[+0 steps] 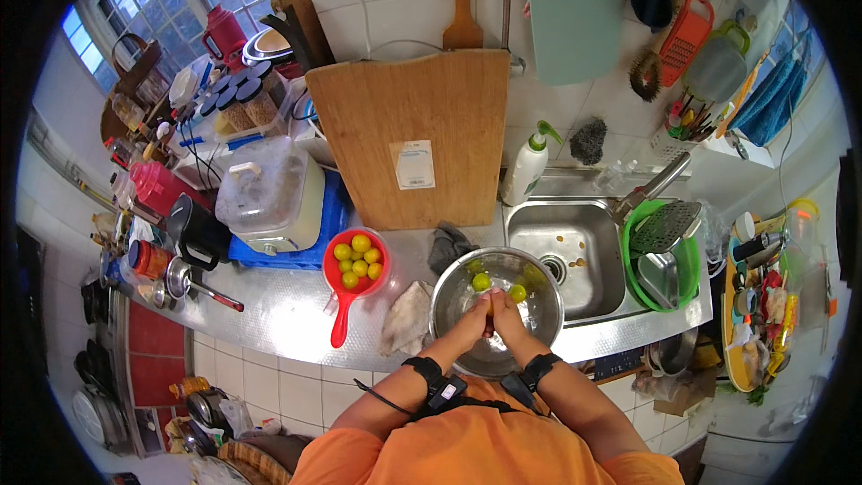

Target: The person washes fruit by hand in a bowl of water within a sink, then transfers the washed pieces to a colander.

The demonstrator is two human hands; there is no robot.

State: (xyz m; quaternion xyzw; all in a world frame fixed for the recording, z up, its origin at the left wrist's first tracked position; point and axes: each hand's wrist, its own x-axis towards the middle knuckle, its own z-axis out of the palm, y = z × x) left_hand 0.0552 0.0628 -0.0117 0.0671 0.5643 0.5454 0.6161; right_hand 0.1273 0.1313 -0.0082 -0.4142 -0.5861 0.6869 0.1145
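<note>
My left hand [477, 318] and my right hand [506, 316] are pressed together over a stainless steel bowl [441, 306], thumbs side by side. A sliver of yellow-orange shows between them, seemingly a small round fruit that the fingers mostly cover. Inside the bowl, one yellow-green fruit [481, 282] lies beyond my left hand and another fruit [517, 293] beside my right fingertips. To the left, a red plastic strainer with a long handle [341, 320] holds several more yellow fruits [361, 243]. The bowl sits at the counter's front edge, close to my body.
A beige cloth [407, 318] and a dark rag [450, 248] lie left of the bowl. Right of it is a steel sink [592, 296] with small brown scraps, then a green basin [690, 283] of utensils. A wooden cutting board [363, 128] and a pump bottle [526, 172] stand behind.
</note>
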